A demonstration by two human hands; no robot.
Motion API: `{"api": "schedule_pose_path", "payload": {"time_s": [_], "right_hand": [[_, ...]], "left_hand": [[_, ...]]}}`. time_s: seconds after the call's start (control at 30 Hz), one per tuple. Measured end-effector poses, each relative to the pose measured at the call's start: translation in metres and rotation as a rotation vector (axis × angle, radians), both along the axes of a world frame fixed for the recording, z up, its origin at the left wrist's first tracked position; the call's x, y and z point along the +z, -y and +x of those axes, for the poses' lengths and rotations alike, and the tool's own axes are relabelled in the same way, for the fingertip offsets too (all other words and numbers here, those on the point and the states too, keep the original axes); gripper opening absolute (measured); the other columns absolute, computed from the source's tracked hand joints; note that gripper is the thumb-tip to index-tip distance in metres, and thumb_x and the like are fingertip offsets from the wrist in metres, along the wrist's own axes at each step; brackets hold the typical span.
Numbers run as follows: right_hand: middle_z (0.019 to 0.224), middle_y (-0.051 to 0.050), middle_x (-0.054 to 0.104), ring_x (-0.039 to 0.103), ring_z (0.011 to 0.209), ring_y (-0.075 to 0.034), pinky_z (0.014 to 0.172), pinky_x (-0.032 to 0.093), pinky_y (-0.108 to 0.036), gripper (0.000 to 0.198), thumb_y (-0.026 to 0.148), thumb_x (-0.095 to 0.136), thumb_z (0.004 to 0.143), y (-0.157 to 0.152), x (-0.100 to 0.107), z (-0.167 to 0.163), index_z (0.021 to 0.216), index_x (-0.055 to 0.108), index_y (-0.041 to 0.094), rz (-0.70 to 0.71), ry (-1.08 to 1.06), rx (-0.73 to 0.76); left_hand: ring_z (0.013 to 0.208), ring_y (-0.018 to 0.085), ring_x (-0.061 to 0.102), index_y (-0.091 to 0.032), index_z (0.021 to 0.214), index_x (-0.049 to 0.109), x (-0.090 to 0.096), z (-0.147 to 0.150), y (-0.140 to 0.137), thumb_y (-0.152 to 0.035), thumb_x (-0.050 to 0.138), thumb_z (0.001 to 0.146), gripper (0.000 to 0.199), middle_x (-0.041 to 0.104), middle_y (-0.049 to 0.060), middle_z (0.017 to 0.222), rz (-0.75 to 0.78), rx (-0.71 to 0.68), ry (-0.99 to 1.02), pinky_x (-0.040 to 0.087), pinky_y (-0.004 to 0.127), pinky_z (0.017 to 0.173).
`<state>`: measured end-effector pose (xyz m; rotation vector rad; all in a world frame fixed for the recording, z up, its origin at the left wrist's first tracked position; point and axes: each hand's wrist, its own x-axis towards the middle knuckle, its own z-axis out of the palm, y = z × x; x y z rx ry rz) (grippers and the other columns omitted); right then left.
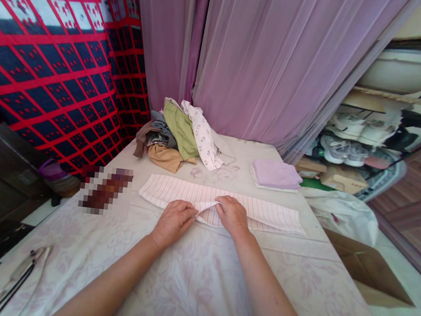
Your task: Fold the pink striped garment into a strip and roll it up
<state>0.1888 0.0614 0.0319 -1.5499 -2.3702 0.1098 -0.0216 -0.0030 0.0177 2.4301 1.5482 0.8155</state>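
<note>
Floral surface (188, 287) cropped below | right hand (232, 216) hides some striped cloth (276, 216) | item (106, 190) pixelated

Striped cloth (176, 189), pink and white, lies in long strip on table (189, 277); left hand (176, 222) and right hand (233, 214) pinch it near middle. Clothes heap (183, 132) sits behind, left; folded lilac cloth (276, 173), right. Purple curtain (275, 59) hangs beyond. Shoes (342, 149) stand far right.

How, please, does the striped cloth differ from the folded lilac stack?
The striped cloth lies long and narrow; the lilac stack is a compact block. The striped cloth has pinkish stripes; the lilac stack has a plain top. The left fingers and right fingers hold the striped cloth; neither touches the lilac stack. Both lie on the floral cover.
</note>
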Motion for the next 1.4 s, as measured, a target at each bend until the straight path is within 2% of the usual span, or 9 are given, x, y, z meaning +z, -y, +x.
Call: {"api": "schedule_pose_path", "payload": {"time_s": [0.2, 0.4, 0.57, 0.7, 0.8, 0.97, 1.13, 1.27, 1.4], "right_hand": [[0.093, -0.006, 0.07, 0.061, 0.09, -0.02, 0.079, 0.043, -0.03, 0.017, 0.022, 0.052, 0.089, -0.004, -0.005, 0.005, 0.094, 0.069, 0.022, 0.063, -0.005, -0.026], [0.094, -0.006, 0.07, 0.059, 0.089, -0.021, 0.08, 0.043, -0.032, 0.021, 0.02, 0.049, 0.089, 0.004, -0.015, 0.01, 0.096, 0.069, 0.023, 0.213, -0.125, 0.048], [0.093, -0.005, 0.07, 0.059, 0.087, -0.02, 0.078, 0.042, -0.032, 0.02, 0.02, 0.049, 0.091, 0.006, -0.02, 0.01, 0.096, 0.068, 0.022, 0.295, -0.179, 0.058], [0.093, -0.005, 0.07, 0.06, 0.087, -0.019, 0.078, 0.041, -0.031, 0.02, 0.021, 0.048, 0.092, 0.007, -0.022, 0.008, 0.096, 0.067, 0.021, 0.349, -0.21, 0.071], [0.094, -0.005, 0.07, 0.06, 0.087, -0.019, 0.077, 0.04, -0.031, 0.02, 0.02, 0.047, 0.092, 0.008, -0.022, 0.007, 0.095, 0.067, 0.021, 0.373, -0.221, 0.072], [0.093, -0.005, 0.071, 0.06, 0.087, -0.019, 0.077, 0.04, -0.031, 0.018, 0.02, 0.049, 0.091, 0.009, -0.025, 0.013, 0.095, 0.067, 0.022, 0.334, -0.197, 0.051], [0.091, -0.005, 0.07, 0.06, 0.086, -0.02, 0.075, 0.039, -0.031, 0.015, 0.019, 0.052, 0.089, 0.012, -0.035, 0.033, 0.094, 0.066, 0.022, 0.27, -0.131, 0.029], [0.088, -0.004, 0.069, 0.059, 0.086, -0.019, 0.075, 0.039, -0.031, 0.016, 0.017, 0.052, 0.087, 0.017, -0.038, 0.043, 0.093, 0.066, 0.022, 0.227, -0.118, 0.033], [0.088, -0.005, 0.068, 0.059, 0.087, -0.02, 0.077, 0.04, -0.031, 0.015, 0.017, 0.053, 0.085, 0.019, -0.034, 0.041, 0.093, 0.065, 0.022, 0.185, -0.134, 0.027]], "left_hand": [[0.1, 0.021, 0.058, -0.023, 0.109, 0.065, -0.001, 0.003, -0.002, -0.024, 0.054, 0.09, 0.022, 0.067, 0.005, 0.107, -0.046, -0.057, -0.014, 0.045, 0.037, 0.089], [0.1, 0.022, 0.058, -0.021, 0.108, 0.066, 0.007, -0.025, -0.03, -0.026, 0.048, 0.092, 0.024, 0.067, 0.007, 0.104, -0.03, 0.094, 0.025, 0.045, 0.038, 0.09], [0.105, 0.021, 0.06, -0.02, 0.113, 0.066, 0.01, -0.043, -0.056, -0.03, 0.053, 0.089, 0.029, 0.068, 0.007, 0.112, -0.234, -0.084, 0.002, 0.044, 0.034, 0.094], [0.104, 0.021, 0.06, -0.02, 0.115, 0.065, 0.012, -0.04, -0.064, -0.033, 0.056, 0.087, 0.032, 0.068, 0.007, 0.111, -0.297, -0.114, -0.049, 0.044, 0.032, 0.092], [0.096, 0.02, 0.061, -0.021, 0.103, 0.067, 0.017, -0.032, -0.066, -0.029, 0.058, 0.083, 0.023, 0.07, 0.004, 0.099, -0.325, -0.117, -0.094, 0.044, 0.03, 0.085], [0.083, 0.018, 0.059, -0.02, 0.085, 0.064, 0.02, -0.022, -0.064, -0.021, 0.056, 0.08, 0.009, 0.066, 0.002, 0.083, -0.289, -0.008, -0.098, 0.042, 0.028, 0.075], [0.09, 0.021, 0.058, -0.021, 0.091, 0.062, 0.01, -0.013, -0.056, -0.026, 0.056, 0.083, 0.011, 0.065, 0.004, 0.09, -0.256, 0.047, -0.146, 0.042, 0.031, 0.079], [0.097, 0.022, 0.059, -0.023, 0.11, 0.061, 0.008, -0.004, -0.058, -0.034, 0.058, 0.086, 0.027, 0.067, 0.005, 0.103, -0.285, -0.039, -0.179, 0.041, 0.034, 0.085], [0.094, 0.022, 0.06, -0.024, 0.101, 0.066, 0.008, 0.006, -0.067, -0.036, 0.058, 0.087, 0.02, 0.068, 0.004, 0.096, -0.25, -0.158, -0.228, 0.042, 0.033, 0.081]]}}
